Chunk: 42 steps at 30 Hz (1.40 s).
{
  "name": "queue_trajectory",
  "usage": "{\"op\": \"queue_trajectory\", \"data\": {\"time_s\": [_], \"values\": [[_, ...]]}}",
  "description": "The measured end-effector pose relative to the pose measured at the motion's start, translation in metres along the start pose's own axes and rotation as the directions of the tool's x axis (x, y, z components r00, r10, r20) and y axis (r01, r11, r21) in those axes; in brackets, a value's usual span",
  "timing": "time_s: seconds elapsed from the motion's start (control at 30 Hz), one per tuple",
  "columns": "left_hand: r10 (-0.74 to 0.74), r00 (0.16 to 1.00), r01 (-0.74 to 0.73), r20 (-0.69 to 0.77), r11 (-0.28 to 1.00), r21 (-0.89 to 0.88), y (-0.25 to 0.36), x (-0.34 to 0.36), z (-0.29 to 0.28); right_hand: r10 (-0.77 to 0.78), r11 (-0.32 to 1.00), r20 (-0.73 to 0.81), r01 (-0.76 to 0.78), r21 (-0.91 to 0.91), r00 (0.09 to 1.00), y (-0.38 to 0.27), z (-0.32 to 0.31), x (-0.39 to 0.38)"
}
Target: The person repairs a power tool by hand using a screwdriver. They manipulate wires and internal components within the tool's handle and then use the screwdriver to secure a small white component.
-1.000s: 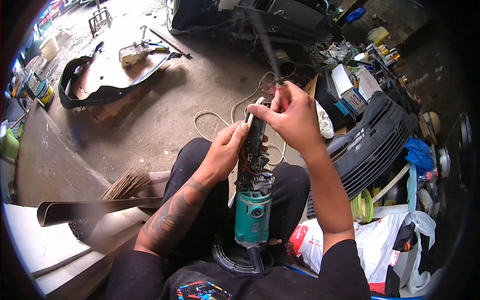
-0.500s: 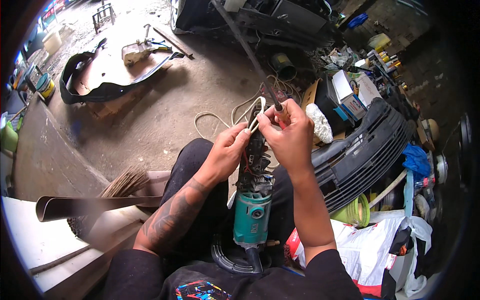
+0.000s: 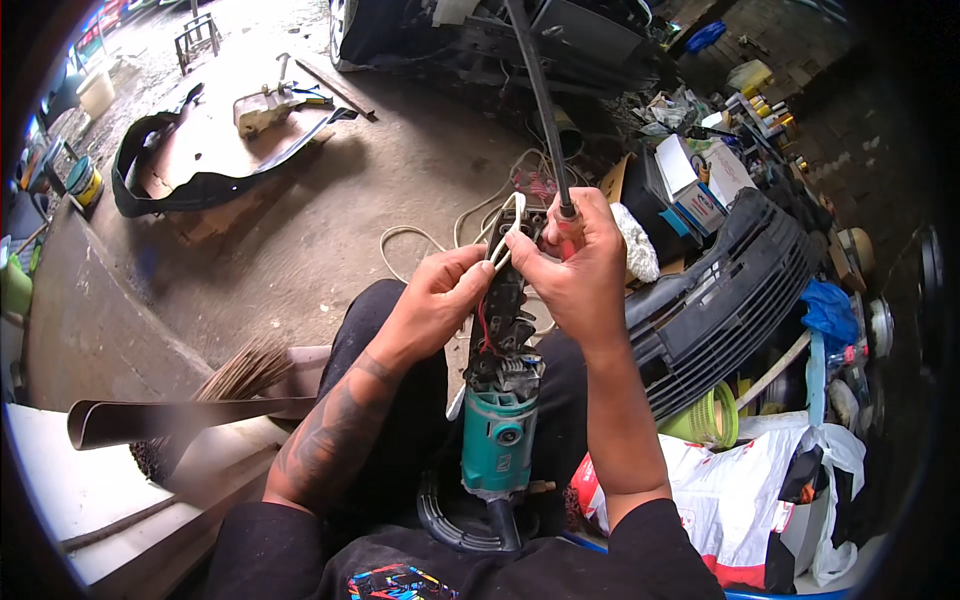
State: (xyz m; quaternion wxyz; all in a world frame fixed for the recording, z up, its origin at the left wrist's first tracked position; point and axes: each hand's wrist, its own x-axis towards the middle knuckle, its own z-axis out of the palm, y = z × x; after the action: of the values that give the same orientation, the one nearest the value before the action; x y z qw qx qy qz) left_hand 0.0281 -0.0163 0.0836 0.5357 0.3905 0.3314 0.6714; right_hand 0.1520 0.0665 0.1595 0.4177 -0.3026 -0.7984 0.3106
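A teal power tool, probably a grinder, lies upright along my lap, its black housing opened to show red wires and metal parts. My left hand pinches the off-white cord at the side of the housing's top. My right hand grips a screwdriver with a red handle and long dark shaft pointing away from me, while its thumb presses on the cord over the housing.
Black car bumper grille at right, beside bags and boxes. Curved black trim lies on cardboard at back left. A straw broom is by my left leg. A car body stands ahead.
The screwdriver shaft has swung right from half a second ago. My right hand has come closer round the cord at the housing's top since a second ago; my left hand shifted slightly down-left.
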Motion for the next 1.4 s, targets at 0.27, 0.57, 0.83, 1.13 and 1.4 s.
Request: {"op": "queue_trajectory", "data": {"time_s": [0.27, 0.57, 0.83, 1.13, 1.4], "values": [[0.022, 1.000, -0.021, -0.002, 0.991, 0.130, -0.014, 0.007, -0.013, 0.055, 0.998, -0.038, -0.055, -0.003, 0.998, 0.010, 0.000, 0.001], [-0.026, 0.999, 0.027, -0.034, 0.999, 0.029, -0.002, 0.001, -0.008, 0.174, 0.983, 0.112, -0.179, 0.030, 0.978, -0.002, 0.001, 0.008], [-0.011, 1.000, 0.011, -0.007, 0.999, -0.031, -0.003, 0.001, -0.012, 0.157, 0.987, 0.211, -0.144, -0.078, 0.965, -0.007, -0.004, 0.018], [0.106, 0.991, -0.093, -0.084, 0.985, 0.143, -0.007, 0.001, -0.002, 0.228, 0.957, 0.430, -0.121, -0.262, 0.873, -0.025, -0.015, 0.036], [0.060, 0.993, -0.049, -0.102, 0.993, 0.103, -0.009, 0.000, -0.004, 0.079, 0.967, 0.355, 0.015, -0.254, 0.932, -0.010, -0.006, 0.025]]}}
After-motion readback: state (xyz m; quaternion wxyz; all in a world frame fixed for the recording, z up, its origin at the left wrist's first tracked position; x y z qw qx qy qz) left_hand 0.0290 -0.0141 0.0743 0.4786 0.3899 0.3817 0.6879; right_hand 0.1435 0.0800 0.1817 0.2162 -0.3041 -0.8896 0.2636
